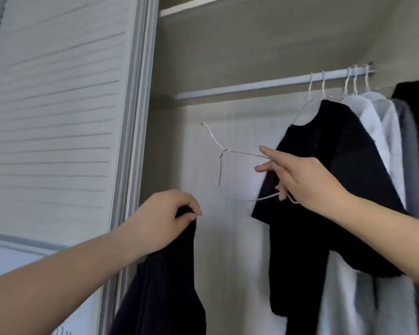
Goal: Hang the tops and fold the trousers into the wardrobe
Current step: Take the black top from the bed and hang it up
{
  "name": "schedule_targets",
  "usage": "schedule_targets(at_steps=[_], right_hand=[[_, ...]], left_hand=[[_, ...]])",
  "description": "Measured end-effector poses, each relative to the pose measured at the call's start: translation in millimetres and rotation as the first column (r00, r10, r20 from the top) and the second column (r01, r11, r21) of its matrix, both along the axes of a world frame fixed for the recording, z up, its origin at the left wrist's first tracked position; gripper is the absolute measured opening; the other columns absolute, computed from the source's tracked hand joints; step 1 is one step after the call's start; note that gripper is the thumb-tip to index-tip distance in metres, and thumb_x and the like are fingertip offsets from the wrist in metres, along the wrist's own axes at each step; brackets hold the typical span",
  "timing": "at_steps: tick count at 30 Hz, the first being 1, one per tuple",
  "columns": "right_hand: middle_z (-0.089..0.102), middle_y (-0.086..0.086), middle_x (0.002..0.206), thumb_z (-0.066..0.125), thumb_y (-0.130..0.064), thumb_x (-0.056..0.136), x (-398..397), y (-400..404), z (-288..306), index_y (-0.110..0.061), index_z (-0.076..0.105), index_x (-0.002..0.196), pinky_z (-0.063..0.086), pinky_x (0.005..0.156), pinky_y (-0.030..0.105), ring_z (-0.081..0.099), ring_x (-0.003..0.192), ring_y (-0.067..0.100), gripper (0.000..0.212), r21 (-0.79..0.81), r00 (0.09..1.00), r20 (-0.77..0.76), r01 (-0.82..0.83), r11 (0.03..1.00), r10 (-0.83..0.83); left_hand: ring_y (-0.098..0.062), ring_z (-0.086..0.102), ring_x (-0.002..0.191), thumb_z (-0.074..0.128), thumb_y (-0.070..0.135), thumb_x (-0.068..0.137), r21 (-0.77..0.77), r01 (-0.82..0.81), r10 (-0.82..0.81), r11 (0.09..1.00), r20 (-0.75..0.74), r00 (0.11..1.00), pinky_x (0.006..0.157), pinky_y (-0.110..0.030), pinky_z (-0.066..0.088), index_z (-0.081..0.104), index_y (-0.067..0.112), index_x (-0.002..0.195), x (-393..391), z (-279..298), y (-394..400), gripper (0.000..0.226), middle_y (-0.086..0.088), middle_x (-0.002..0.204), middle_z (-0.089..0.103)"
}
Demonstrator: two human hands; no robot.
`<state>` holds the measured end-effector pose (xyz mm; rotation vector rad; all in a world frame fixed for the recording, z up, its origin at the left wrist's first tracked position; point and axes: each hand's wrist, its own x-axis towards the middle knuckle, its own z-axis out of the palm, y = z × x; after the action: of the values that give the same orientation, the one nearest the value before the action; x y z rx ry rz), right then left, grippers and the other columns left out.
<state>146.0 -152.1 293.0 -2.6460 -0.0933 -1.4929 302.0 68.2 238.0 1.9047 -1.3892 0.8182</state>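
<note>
R hand (298,180) pinches a bare wire hanger (224,151) off the rail (252,85), L hand (166,218) grips a dark top (169,274) hanging low by the door — advise: open neck w/ L, feed one hanger arm in, then hook up.

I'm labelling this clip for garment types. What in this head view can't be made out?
- Dark garment gripped by the left hand: top or trousers unclear; bunched, and cut off by the bottom edge.
- White wire hanger in the right hand: its lower bar is motion-blurred, its far end hidden behind the fingers.
- Rightmost hanging clothes: overlapped and cut off by the right edge.
</note>
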Motion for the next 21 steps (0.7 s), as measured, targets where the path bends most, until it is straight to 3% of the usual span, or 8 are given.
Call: schedule_targets(at_steps=[3, 5, 7, 10, 12, 15, 17, 21], right_hand=[[0.066, -0.019, 0.103, 0.038, -0.016, 0.101, -47, 3, -30, -0.026, 0.043, 0.139, 0.050, 0.068, 0.010, 0.064, 0.051, 0.006, 0.040, 0.072, 0.997, -0.012, 0.077, 0.994, -0.077], [0.069, -0.014, 0.100, 0.039, -0.018, 0.101, -75, 7, -45, -0.022, 0.051, 0.133, 0.053, 0.066, 0.013, 0.066, 0.054, 0.007, 0.034, 0.168, 0.996, -0.028, 0.092, 0.981, -0.089], [0.069, -0.013, 0.095, 0.038, -0.019, 0.101, -98, 12, -58, -0.021, 0.056, 0.125, 0.056, 0.062, 0.018, 0.067, 0.056, 0.009, 0.030, 0.241, 0.994, -0.036, 0.107, 0.965, -0.102], [0.070, -0.012, 0.088, 0.039, -0.021, 0.101, -127, 15, -77, -0.025, 0.060, 0.117, 0.057, 0.062, 0.023, 0.066, 0.054, 0.010, 0.027, 0.287, 0.990, -0.030, 0.142, 0.947, -0.139], [0.071, -0.009, 0.082, 0.039, -0.020, 0.101, -142, 15, -87, -0.030, 0.061, 0.110, 0.056, 0.057, 0.022, 0.064, 0.051, 0.011, 0.026, 0.329, 0.990, 0.001, 0.132, 0.935, -0.140], [0.070, -0.005, 0.077, 0.039, -0.018, 0.101, -160, 17, -97, -0.033, 0.062, 0.104, 0.048, 0.046, 0.019, 0.061, 0.048, 0.015, 0.028, 0.384, 0.989, 0.051, 0.108, 0.917, -0.138], [0.070, -0.003, 0.075, 0.039, -0.019, 0.100, -168, 17, -101, -0.035, 0.063, 0.102, 0.048, 0.047, 0.021, 0.060, 0.048, 0.015, 0.029, 0.416, 0.989, 0.075, 0.085, 0.905, -0.127], [0.068, 0.000, 0.071, 0.039, -0.019, 0.101, -179, 19, -104, -0.037, 0.063, 0.099, 0.053, 0.055, 0.027, 0.056, 0.047, 0.013, 0.030, 0.468, 0.990, 0.121, 0.009, 0.884, -0.074]], left_hand=[[-0.010, 0.059, 0.092, 0.056, 0.014, 0.092, 0.104, -0.090, 0.076, 0.991, 0.126, 0.989, 0.083, -0.019, 0.043, 0.064, 0.025, 0.094, -6, -18, -3, 0.014, 0.010, 0.095, 0.064], [-0.015, 0.062, 0.090, 0.054, 0.011, 0.092, 0.092, -0.066, 0.063, 0.994, 0.043, 0.997, 0.081, -0.027, 0.047, 0.058, 0.029, 0.088, -8, -30, -5, 0.019, 0.005, 0.094, 0.067], [-0.016, 0.062, 0.090, 0.052, 0.006, 0.092, 0.100, -0.049, 0.057, 0.994, -0.078, 0.995, 0.079, -0.025, 0.044, 0.055, 0.033, 0.076, -12, -35, -7, 0.031, 0.004, 0.093, 0.067], [-0.016, 0.061, 0.087, 0.048, 0.002, 0.092, 0.156, -0.055, 0.093, 0.986, -0.252, 0.963, 0.072, -0.021, 0.040, 0.066, 0.030, 0.070, -20, -36, -9, 0.040, 0.002, 0.094, 0.066], [-0.016, 0.060, 0.087, 0.045, -0.001, 0.091, 0.177, -0.088, 0.136, 0.980, -0.281, 0.950, 0.072, -0.020, 0.041, 0.072, 0.025, 0.075, -20, -41, -8, 0.040, 0.000, 0.097, 0.067], [-0.019, 0.058, 0.105, 0.042, 0.001, 0.090, 0.324, -0.272, 0.318, 0.906, -0.096, 0.943, 0.089, -0.025, 0.044, 0.073, 0.023, 0.097, -17, -57, -7, 0.039, -0.001, 0.116, 0.063], [-0.018, 0.054, 0.115, 0.040, 0.006, 0.092, 0.418, -0.378, 0.395, 0.826, 0.050, 0.917, 0.096, -0.029, 0.044, 0.067, 0.024, 0.113, -12, -67, -6, 0.039, 0.002, 0.127, 0.055], [-0.022, 0.052, 0.120, 0.044, 0.010, 0.091, 0.507, -0.403, 0.449, 0.762, 0.037, 0.893, 0.101, -0.033, 0.044, 0.060, 0.016, 0.127, 6, -82, -9, 0.040, -0.003, 0.134, 0.052]])
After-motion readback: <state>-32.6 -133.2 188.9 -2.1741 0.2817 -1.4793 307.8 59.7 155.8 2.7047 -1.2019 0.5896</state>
